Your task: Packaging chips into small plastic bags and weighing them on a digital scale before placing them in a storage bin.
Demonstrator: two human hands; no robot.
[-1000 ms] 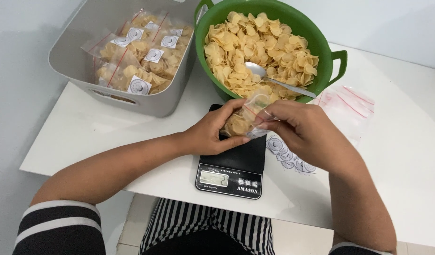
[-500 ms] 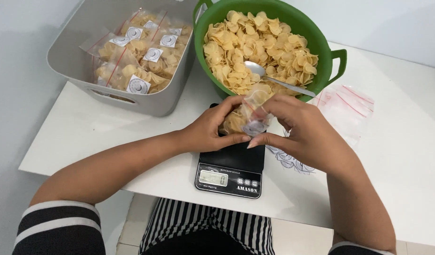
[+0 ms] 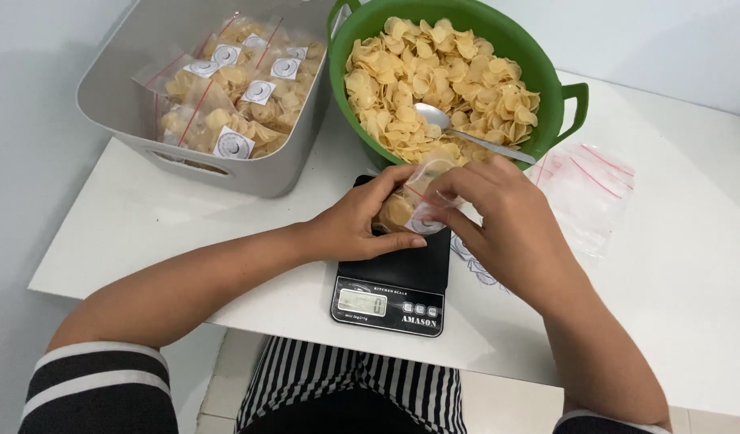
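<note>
Left hand (image 3: 362, 225): fingers curled round the left side of a small clear bag (image 3: 410, 205) of yellow chips, gripping it. Right hand (image 3: 498, 217): fingers closed on the bag's right side and top edge. The bag sits above the black scale (image 3: 398, 277), at its far end; whether it touches the platform cannot be told. Just behind the hands stands a green bowl (image 3: 575, 100) full of chips, with a spoon (image 3: 466, 133) lying in it. A grey bin (image 3: 145, 153) at the far left holds filled, labelled bags. Empty clear bags (image 3: 591, 189) lie flat on the white table (image 3: 185, 217), right of the right hand
</note>
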